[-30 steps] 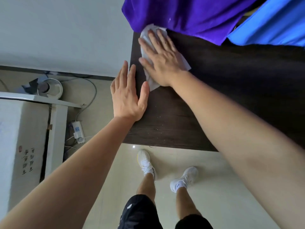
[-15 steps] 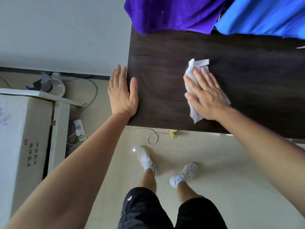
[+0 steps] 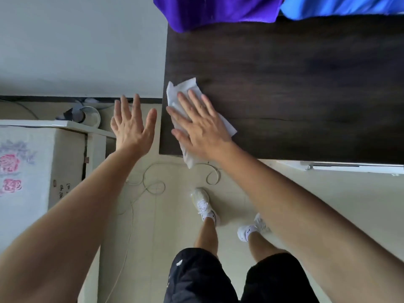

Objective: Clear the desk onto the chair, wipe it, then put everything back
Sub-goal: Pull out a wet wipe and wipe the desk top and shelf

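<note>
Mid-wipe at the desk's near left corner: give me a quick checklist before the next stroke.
1. Wipe flat under right hand: ok.
2. Wipe fully on desk: not ok, its tail hangs over the front edge.
3. Left hand bracing the desk: not ok, open and off the desk.
4. Stroke path bare: ok.
5. Purple cloth and blue cloth off the back edge: not ok.
6. Desk clean: cannot tell.

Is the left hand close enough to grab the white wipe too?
Probably yes. The left hand hovers open just off the desk's left edge, beside the white wipe, with nothing between them. But the right hand lies flat over most of the wipe, so only its edges are free to grab.
</note>
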### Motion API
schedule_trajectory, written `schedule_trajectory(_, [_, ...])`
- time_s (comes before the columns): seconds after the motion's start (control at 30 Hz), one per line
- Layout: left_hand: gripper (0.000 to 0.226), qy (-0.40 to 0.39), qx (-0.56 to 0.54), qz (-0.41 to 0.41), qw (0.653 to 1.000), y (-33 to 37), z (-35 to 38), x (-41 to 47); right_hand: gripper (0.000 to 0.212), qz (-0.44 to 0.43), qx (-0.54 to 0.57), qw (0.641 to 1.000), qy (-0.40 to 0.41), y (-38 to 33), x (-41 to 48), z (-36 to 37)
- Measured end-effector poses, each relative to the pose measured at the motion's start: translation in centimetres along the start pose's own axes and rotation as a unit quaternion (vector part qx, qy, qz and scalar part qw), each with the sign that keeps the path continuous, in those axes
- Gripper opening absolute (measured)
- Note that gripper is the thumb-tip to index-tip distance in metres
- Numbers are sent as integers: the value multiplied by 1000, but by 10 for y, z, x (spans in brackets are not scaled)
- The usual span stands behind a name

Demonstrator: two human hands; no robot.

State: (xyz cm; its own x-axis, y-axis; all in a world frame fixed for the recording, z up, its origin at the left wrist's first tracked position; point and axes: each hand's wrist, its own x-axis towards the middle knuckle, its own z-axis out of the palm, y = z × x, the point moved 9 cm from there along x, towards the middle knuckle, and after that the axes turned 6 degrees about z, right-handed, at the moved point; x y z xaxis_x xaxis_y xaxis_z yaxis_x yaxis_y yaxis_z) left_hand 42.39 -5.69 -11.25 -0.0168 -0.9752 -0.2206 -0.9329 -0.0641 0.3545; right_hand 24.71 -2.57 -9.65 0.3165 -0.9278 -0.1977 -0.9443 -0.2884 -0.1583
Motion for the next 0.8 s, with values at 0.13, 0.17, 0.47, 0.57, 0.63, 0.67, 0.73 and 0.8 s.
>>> schedule_trajectory(0.13, [76,-6,-32,56,998,57,18,20,59,13,-16,1000,7,66,-66,8])
schedule_trajectory(0.17, [76,-6,-44,63,997,65,24,20,59,43,-19,999,12,96,-80,7])
schedule_trajectory(0.47, [71,2,-52,55,997,65,28,23,66,379,29,922,67,225,-122,-11])
schedule_trajectory(0.57, [65,5,-90,43,995,63,25,20,67,362,47,927,84,169,-91,-13])
schedule_trajectory(0.63, [61,14,-125,27,992,61,21,21,65,277,45,956,81,116,-62,-11])
schedule_trajectory(0.67, [60,17,-141,11,990,56,21,21,64,234,46,968,79,89,-50,-9])
schedule_trajectory(0.73, [66,8,-157,-29,987,41,23,17,63,160,46,984,70,41,-31,-3])
schedule_trajectory(0.8, [70,-13,-152,-68,986,19,26,4,63,101,37,993,49,0,-17,5])
